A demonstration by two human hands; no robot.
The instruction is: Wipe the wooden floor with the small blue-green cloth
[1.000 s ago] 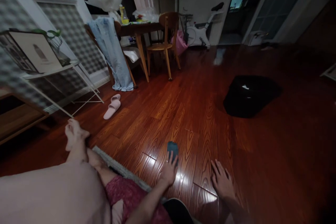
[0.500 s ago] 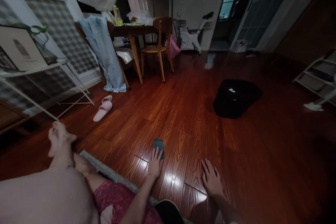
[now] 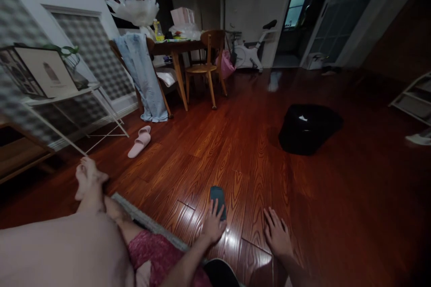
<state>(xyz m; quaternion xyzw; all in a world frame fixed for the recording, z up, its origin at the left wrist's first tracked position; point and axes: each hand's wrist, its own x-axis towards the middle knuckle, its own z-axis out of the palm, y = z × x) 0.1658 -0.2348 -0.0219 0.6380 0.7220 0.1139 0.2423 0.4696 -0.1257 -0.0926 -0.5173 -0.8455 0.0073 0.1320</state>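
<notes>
My left hand (image 3: pixel 214 225) is spread, its fingers overlapping the lower part of a small dark teal item (image 3: pixel 217 194) on the wooden floor. That item is flat and rounded, perhaps a folded cloth; its exact kind cannot be made out. Whether the palm bears on the floor is unclear. To the right, my right hand (image 3: pixel 278 234) is open, fingers stretched forward, low over or on the boards, with nothing in it. Just below the hands, a dark rounded object with a pale rim (image 3: pixel 220 272) shows at the bottom edge.
A shiny black bag-like bundle (image 3: pixel 306 130) sits ahead to the right. One pink slipper (image 3: pixel 139 142) lies left, near a white side table (image 3: pixel 67 95). Bare legs (image 3: pixel 91 190) stretch out beside a grey mat edge (image 3: pixel 148 222). Farther back are a chair (image 3: pixel 208 68) and an exercise bike (image 3: pixel 247 56).
The view has turned slightly left, so everything sits farther right. My left hand and the teal item have shifted a little right across the boards. My right hand stays nearly in place.
</notes>
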